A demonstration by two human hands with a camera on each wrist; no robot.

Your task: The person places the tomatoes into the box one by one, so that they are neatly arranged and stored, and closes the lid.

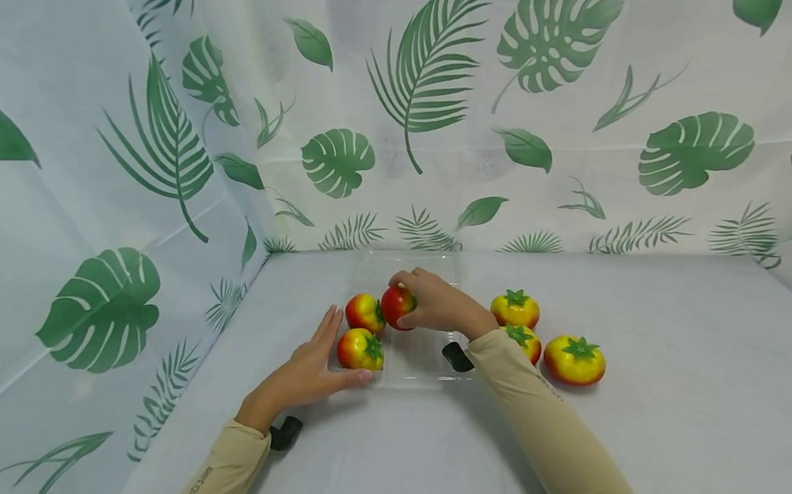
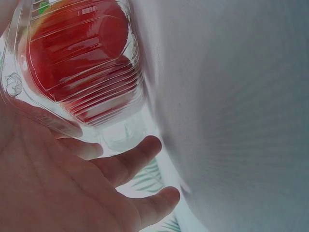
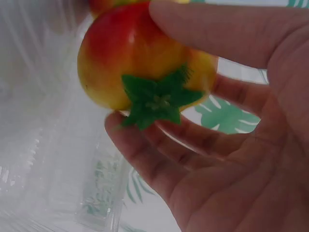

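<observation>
My right hand (image 1: 442, 302) grips a red and yellow toy persimmon (image 1: 395, 307) above a clear plastic box (image 1: 422, 354). In the right wrist view, thumb and fingers are around this persimmon, and its green leafy top faces the palm. Two more persimmons, one farther back (image 1: 361, 312) and one nearer (image 1: 356, 349), sit side by side in the left part of the box. My left hand (image 1: 305, 372) lies along the box's left side with its fingers extended. Through the ribbed clear wall (image 2: 104, 104), the left wrist view shows red fruit.
Right of the box stand three more persimmons: one at the back (image 1: 515, 309), one partly behind the right sleeve (image 1: 526, 345) and one farther right (image 1: 574, 362). The box's clear lid (image 1: 405, 263) extends toward the leaf-patterned curtain (image 1: 440, 126). A white cloth covers the table (image 1: 697, 410).
</observation>
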